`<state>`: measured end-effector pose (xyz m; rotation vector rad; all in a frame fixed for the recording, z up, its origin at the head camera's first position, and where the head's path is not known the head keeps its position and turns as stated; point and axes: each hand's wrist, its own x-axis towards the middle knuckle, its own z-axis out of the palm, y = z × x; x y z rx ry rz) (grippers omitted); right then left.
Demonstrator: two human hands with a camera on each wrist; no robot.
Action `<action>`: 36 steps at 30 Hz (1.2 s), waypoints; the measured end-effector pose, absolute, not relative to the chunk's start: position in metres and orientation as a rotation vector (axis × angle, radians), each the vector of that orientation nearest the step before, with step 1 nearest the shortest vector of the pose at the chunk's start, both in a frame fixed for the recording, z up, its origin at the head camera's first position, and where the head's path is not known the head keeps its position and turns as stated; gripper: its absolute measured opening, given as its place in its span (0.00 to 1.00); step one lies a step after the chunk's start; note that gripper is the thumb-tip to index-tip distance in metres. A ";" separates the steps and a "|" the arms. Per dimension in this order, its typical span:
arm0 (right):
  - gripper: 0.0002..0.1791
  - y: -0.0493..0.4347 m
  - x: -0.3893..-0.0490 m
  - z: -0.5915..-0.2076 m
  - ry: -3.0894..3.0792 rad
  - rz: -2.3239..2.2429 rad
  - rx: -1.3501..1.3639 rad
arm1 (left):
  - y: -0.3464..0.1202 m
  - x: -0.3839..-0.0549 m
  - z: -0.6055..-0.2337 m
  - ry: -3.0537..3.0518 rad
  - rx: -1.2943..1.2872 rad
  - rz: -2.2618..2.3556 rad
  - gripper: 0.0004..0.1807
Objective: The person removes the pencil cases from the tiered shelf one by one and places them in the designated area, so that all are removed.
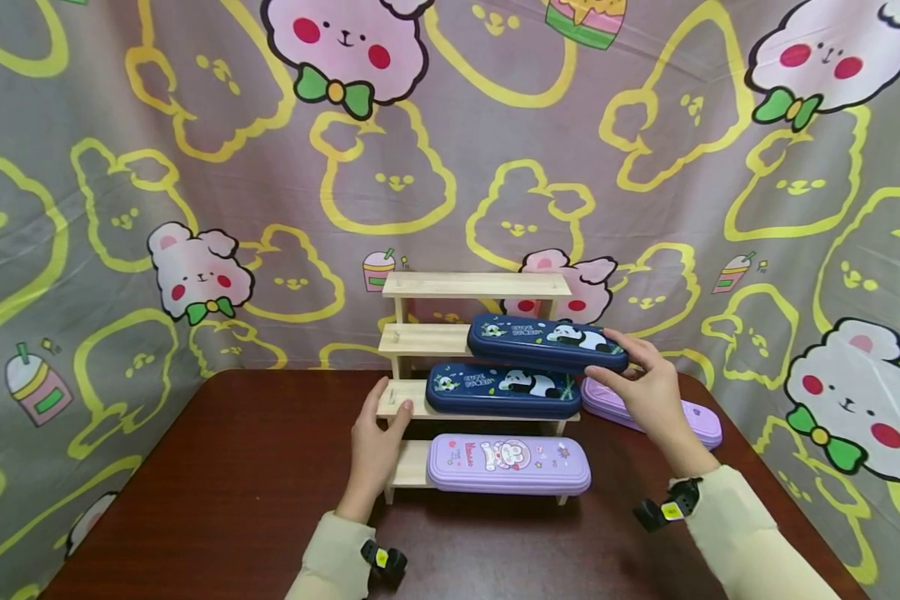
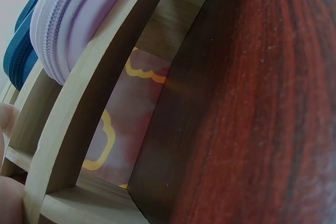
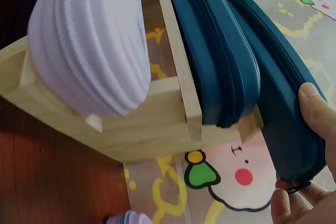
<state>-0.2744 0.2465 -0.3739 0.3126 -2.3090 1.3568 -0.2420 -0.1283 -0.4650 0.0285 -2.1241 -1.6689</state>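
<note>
My right hand (image 1: 648, 392) pinches the right end of a navy panda pencil case (image 1: 547, 340), which lies across the right part of the rack's second tier from the top, its held end past the shelf. My left hand (image 1: 377, 442) holds the left end of the stepped wooden rack (image 1: 476, 286), thumb and fingers around the third tier from the top. On that tier sits another navy panda pencil case (image 1: 504, 390). A lilac pencil case (image 1: 508, 464) with a cartoon print rests on the lowest tier. Only the left fingertips (image 2: 9, 198) show in the left wrist view.
A second lilac pencil case (image 1: 701, 423) lies on the dark wooden table (image 1: 255, 492) right of the rack, partly behind my right hand. Patterned cloth (image 1: 217, 167) hangs behind and along both sides of the table. The top tier is bare wood.
</note>
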 end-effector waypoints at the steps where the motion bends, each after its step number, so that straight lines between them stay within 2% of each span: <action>1: 0.35 0.249 -0.273 -0.374 -2.310 1.357 0.308 | -0.128 -0.242 -0.465 -2.125 0.027 -1.668 0.34; 36: 0.37 0.332 -0.222 -0.392 -2.325 1.306 -0.111 | -0.128 -0.241 -0.464 -2.124 0.024 -1.671 0.35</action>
